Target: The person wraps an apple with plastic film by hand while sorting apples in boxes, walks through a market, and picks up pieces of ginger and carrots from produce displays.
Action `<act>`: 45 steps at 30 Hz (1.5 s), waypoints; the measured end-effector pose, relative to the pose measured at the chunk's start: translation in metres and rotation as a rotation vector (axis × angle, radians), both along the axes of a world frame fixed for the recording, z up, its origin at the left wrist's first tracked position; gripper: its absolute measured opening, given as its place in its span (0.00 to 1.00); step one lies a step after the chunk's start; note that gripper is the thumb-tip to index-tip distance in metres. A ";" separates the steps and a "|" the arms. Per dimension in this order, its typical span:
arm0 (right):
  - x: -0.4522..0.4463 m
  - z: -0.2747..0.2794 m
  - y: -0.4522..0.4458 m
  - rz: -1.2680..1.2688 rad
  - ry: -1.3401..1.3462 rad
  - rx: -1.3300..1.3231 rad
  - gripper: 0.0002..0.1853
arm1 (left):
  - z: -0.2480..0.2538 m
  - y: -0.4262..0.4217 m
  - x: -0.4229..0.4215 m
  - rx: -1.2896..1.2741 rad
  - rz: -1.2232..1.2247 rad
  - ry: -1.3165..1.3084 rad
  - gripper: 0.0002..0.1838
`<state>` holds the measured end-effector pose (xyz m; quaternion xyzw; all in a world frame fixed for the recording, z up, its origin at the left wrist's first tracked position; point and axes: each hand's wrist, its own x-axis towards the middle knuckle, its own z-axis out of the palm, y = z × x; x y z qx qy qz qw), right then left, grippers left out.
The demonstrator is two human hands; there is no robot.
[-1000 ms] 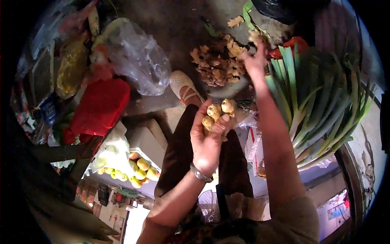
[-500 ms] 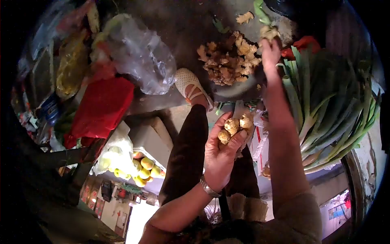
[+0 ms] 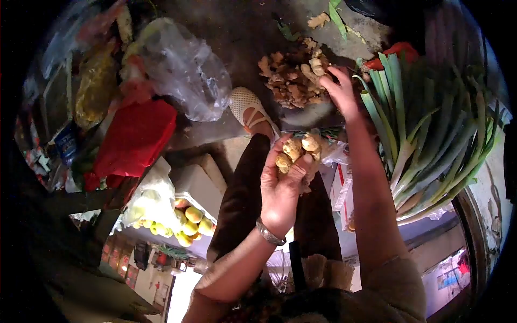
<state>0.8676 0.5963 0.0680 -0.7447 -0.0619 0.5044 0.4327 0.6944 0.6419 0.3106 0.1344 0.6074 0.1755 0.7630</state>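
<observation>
My left hand (image 3: 280,196) is closed round a knobbly piece of ginger (image 3: 292,148), its pale rounded ends showing above the fingers. Farther out, my right hand (image 3: 342,92) has thumb and forefinger apart at the right edge of a heap of ginger (image 3: 291,83) on the floor. Right at those fingertips lies a paler ginger piece (image 3: 316,67), on the side of the heap; whether they still touch it is hard to tell. A green leaf (image 3: 337,20) lies on the ground beyond.
Large leeks (image 3: 425,140) fill the right side, near a red bag (image 3: 398,55). To the left are a clear plastic bag (image 3: 186,70), a red bag (image 3: 134,140) and a white box (image 3: 199,180) beside yellowish fruit (image 3: 189,223). My shoe (image 3: 245,104) stands near the ginger heap.
My right hand has come back from the leaf toward the heap, and its fingers have parted beside the pale ginger piece. My left hand has shifted slightly left and up, still holding its ginger.
</observation>
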 end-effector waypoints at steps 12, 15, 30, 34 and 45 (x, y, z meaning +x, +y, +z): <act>-0.030 0.202 -0.028 0.076 0.735 0.522 0.37 | -0.007 0.009 -0.008 0.041 0.117 -0.355 0.35; -0.038 0.218 -0.035 0.164 0.578 0.419 0.39 | -0.007 0.006 -0.011 0.064 0.024 -0.424 0.53; -0.039 0.261 -0.034 0.320 0.245 0.385 0.41 | 0.019 0.015 0.003 0.131 -0.078 -0.475 0.68; -0.003 0.213 -0.035 -0.132 0.644 0.638 0.21 | 0.016 0.022 -0.002 0.045 0.036 -0.528 0.64; -0.086 0.009 0.073 0.877 -1.042 -0.152 0.29 | 0.021 0.008 -0.007 -0.276 -0.085 -0.740 0.73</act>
